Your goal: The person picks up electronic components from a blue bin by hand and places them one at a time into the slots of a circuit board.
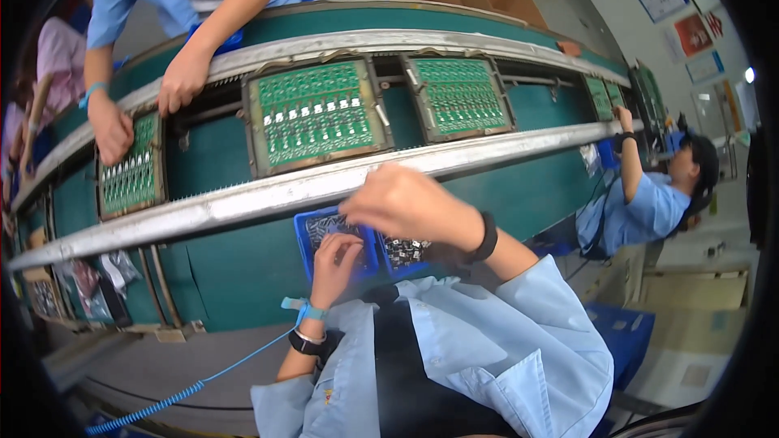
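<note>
My left hand [334, 266] is over a blue bin [302, 237] of small grey metal parts, its fingers curled in toward the thumb. Whatever those fingers may hold is too small to make out. Higher and to the right, my right hand [402, 201] hangs between the bins and the near metal rail [268, 196]. Its fingers look pinched together and are slightly blurred, so anything in them cannot be seen. A second blue bin [398, 264] of small black and silver parts lies partly under my right forearm. Beyond the rail, a framed green circuit board [312, 113] carries a row of white parts.
Another framed board [458, 96] sits to the right on the conveyor. Across the line, a co-worker's hands [114, 134] touch a board [134, 170] at the left. A second co-worker [641, 186] reaches in at the right. A coiled blue cord [170, 396] runs from my left wrist.
</note>
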Demonstrator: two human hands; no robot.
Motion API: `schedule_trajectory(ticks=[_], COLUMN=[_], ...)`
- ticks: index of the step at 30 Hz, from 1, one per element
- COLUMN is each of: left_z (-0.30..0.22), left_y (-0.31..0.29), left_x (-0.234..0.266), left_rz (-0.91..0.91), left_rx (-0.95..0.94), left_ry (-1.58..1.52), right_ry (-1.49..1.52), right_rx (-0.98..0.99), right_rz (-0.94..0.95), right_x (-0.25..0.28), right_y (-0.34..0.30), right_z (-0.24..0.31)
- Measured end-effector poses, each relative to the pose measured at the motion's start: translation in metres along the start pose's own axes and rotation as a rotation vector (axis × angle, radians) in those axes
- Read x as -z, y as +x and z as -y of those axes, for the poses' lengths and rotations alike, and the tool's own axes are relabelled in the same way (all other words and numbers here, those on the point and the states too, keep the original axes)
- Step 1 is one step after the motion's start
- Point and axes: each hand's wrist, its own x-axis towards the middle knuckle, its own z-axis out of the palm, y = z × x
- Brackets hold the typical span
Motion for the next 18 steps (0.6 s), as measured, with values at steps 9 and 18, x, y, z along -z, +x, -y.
schedule_trajectory(ticks=[9,18], left_z=[-0.029,-0.03], left_y=[0.007,0.013], left_x=[0.005,-0.003], left_rz=[0.063,0.184], left_rx=[0.457,0.37], left_ry=[-0.666,-0.716], right_ry=[0.235,0.716], right_rx=[-0.162,-0.431], right_rz=[-0.126,-0.382], right_x=[-0.051,-0.034], right_y=[-0.057,-0.082], right_z=[0.01,-0.01])
